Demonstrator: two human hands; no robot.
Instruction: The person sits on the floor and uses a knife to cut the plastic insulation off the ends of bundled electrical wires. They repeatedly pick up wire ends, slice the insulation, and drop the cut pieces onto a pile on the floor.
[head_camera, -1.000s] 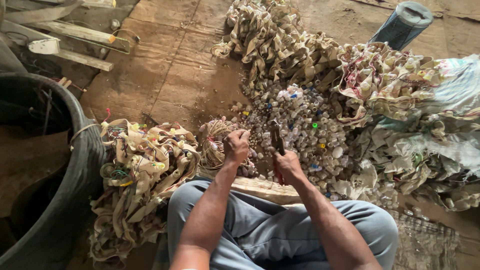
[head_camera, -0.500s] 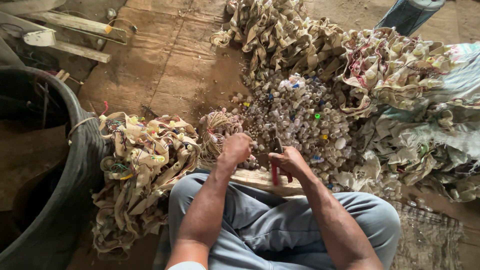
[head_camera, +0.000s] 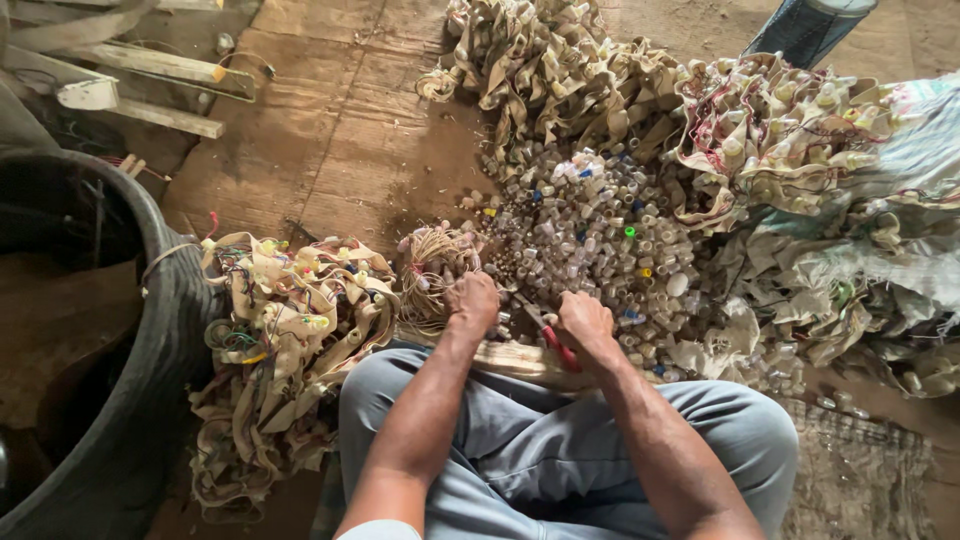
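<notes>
Right hand (head_camera: 585, 322) fingers clench red-handled cutters (head_camera: 548, 330); left hand (head_camera: 473, 300) fingers pinch the strip bundle (head_camera: 435, 268).

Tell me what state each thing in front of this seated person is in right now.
Left hand: closed on the bundle of thin wires.
Right hand: closed around the red-handled cutters.
Small plastic caps: loose, heaped on the floor.
Cloth strips: tangled in a pile.
Black tub: upright, open.

Two bare forearms, left hand (head_camera: 473, 300) and right hand (head_camera: 584, 320) without gloves, grey-blue trousers (head_camera: 520, 450) creased over both knees, edge of a pale sleeve (head_camera: 378, 530)
</notes>
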